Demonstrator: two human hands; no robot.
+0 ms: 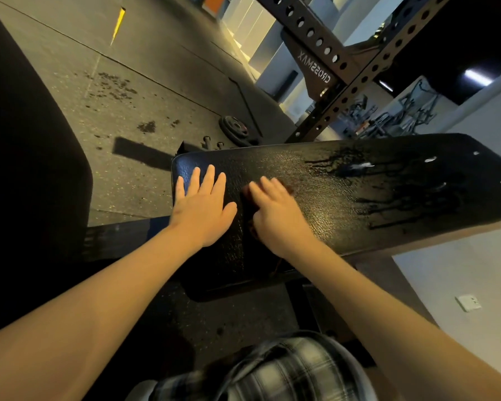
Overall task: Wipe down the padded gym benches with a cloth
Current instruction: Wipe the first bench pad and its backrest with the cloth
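Wet bench pad (344,198): left hand (203,209) flat, fingers spread; right hand (275,212) hides cloth (245,192).

two bare hands, the left (201,208) and the right (275,211), one dark reddish cloth (248,195) under the right, one black padded bench pad (359,198), one perforated steel rack (344,62), one weight plate (234,129) on the floor.

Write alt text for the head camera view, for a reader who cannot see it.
Two bare hands rest on a black padded bench: the left hand lies flat, the right hand presses a dark cloth. Wet streaks run down the pad to the right, with a weight plate on the floor beyond.
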